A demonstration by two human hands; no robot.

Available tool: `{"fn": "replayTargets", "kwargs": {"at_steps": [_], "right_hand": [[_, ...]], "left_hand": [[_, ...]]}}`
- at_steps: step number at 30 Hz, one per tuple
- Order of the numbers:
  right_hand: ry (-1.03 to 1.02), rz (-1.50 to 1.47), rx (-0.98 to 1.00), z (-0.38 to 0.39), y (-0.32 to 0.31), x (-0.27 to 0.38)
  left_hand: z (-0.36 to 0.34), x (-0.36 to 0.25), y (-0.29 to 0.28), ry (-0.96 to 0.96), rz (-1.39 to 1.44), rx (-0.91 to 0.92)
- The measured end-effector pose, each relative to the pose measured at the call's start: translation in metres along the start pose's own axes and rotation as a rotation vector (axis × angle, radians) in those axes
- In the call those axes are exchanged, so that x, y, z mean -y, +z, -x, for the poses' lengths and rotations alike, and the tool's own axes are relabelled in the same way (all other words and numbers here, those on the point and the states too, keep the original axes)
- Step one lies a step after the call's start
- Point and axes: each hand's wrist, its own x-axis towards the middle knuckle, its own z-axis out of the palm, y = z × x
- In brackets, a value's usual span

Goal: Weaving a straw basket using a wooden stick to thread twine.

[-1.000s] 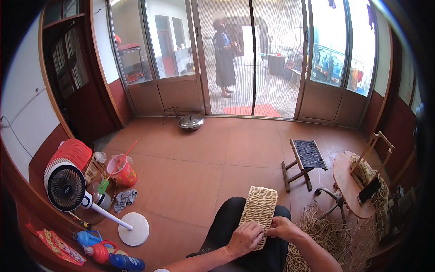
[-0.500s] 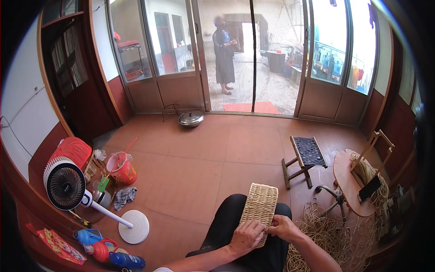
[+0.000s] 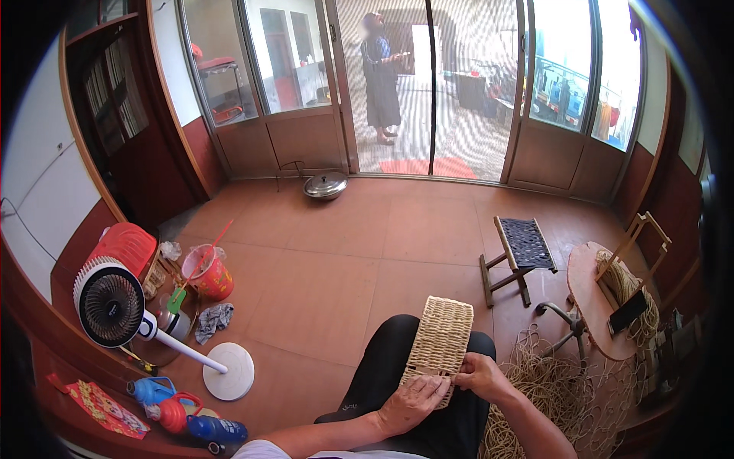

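Note:
Across my dark-trousered lap (image 3: 367,363) lies a pale woven cord piece (image 3: 442,325), rectangular, with a tight ribbed weave. My left hand (image 3: 417,400) grips its lower part from the left, knuckles up, fingers bent over the weave. My right hand (image 3: 480,377) pinches at its right edge, fingertips close to those of my left; whether a strand is between them is too small to tell. A tangled heap of similar cord (image 3: 527,405) lies on the floor just right of my lap.
A folding stool (image 3: 520,243) and round wooden board (image 3: 589,294) with cord and frame stand right. Left are a fan (image 3: 108,301), bucket (image 3: 214,279) and several bottles (image 3: 214,428). A lidded metal pan (image 3: 325,185) sits before glass doors; a person (image 3: 381,92) stands beyond the screen.
The whole view has shifted, so the room, woven piece and hands appear higher in the picture. My hands keep their grip on the piece. The person outside has turned slightly.

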Motion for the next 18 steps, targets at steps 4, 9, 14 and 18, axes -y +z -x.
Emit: {"fn": "replayTargets", "kwargs": {"at_steps": [4, 9, 14, 18], "right_hand": [[-0.013, -0.060, 0.027, 0.002, 0.000, 0.002], [-0.018, -0.037, 0.022, 0.001, 0.000, -0.003], [-0.046, -0.004, 0.002, 0.004, 0.002, 0.007], [-0.142, -0.176, 0.044, 0.003, 0.007, 0.012]], "left_hand": [[0.003, 0.001, -0.001, 0.005, 0.015, 0.015], [0.006, -0.001, -0.002, -0.004, 0.017, 0.052], [-0.003, -0.002, -0.008, -0.020, 0.001, 0.030], [-0.011, -0.005, -0.010, -0.045, 0.013, -0.040]]}}
